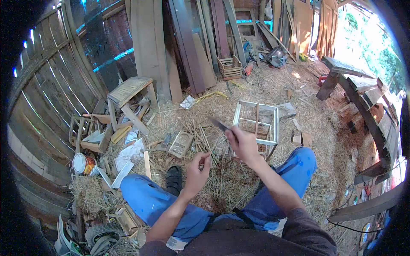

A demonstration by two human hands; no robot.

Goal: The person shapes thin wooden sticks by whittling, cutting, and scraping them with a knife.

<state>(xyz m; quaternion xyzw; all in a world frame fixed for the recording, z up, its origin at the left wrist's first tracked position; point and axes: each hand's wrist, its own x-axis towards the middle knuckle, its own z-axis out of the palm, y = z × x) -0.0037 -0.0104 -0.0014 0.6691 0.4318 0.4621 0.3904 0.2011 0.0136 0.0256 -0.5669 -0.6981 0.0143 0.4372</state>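
My right hand [244,147] is closed round the handle of a knife [219,124], its blade pointing up and to the left. Lower and to the left, my left hand [197,173] is held up with thumb and fingertips pinched together. Whatever may be between those fingers is too small to make out. Past both hands, thin sticks [200,135] lie loose on the straw-covered ground. Just behind my right hand stands a small frame of pale wooden strips [277,123]. A carved wooden block [181,144] lies on the ground ahead of my left hand.
At left are a small wooden table [130,90], a paint can [81,164] and crumpled paper [130,153]. Tall boards [147,47] lean on the back wall near a slatted crate [229,68]. A heavy timber bench [367,98] stands at right, with a black cable [354,229] below.
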